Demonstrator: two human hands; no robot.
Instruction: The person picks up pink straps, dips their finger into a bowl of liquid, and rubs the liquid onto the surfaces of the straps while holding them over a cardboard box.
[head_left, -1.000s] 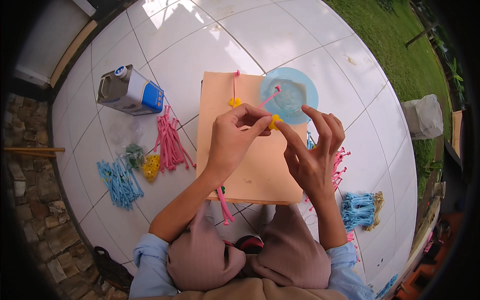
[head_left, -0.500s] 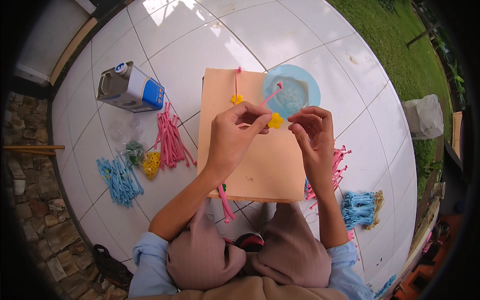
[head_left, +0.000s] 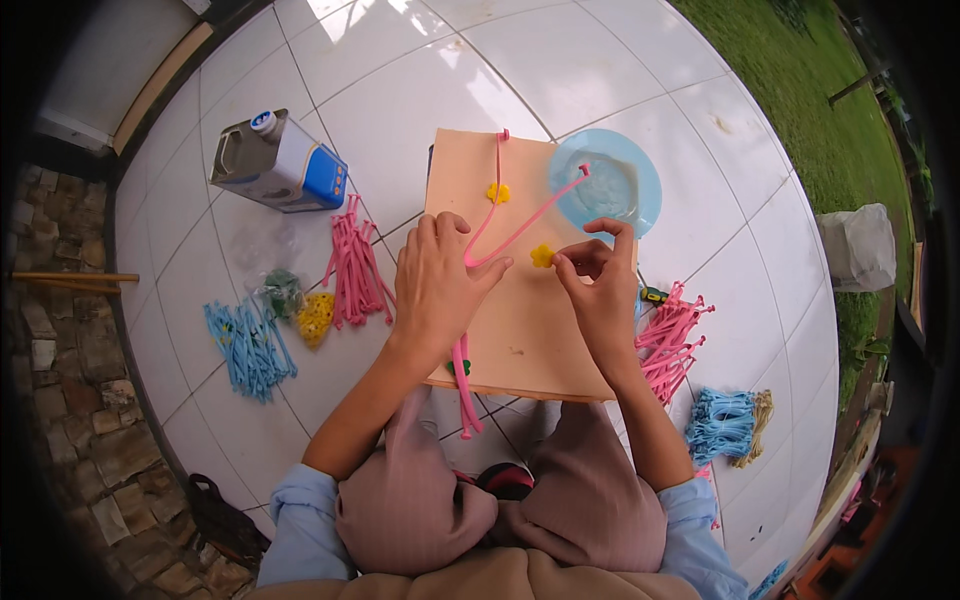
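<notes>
A peach-coloured board (head_left: 530, 340) lies in front of me above my knees. Down its left half runs a bundle of pink rubbery strips (head_left: 520, 232) with small knobbed ends, one strip slanting off to the upper right. My left hand (head_left: 432, 285) rests flat across these strips, fingers stretched and thumb apart. Between thumb and forefinger of my right hand (head_left: 600, 290) is a small yellow flower-shaped piece (head_left: 542, 256), held just above the board. Another yellow flower (head_left: 498, 193) sits on the strip farther up, and a green flower (head_left: 459, 368) is by the board's near edge.
Touching the board's far right corner is a light blue bowl (head_left: 648, 200). Pink strips (head_left: 357, 270), blue strips (head_left: 250, 350), a bag of yellow pieces (head_left: 315, 318) and a metal can (head_left: 285, 165) stand left. More pink strips (head_left: 672, 345) and blue bundles (head_left: 720, 422) lie right.
The yellow flower has passed from my left hand to my right. My left hand has come down flat onto the strips, and the loose pink strip now forms a V shape.
</notes>
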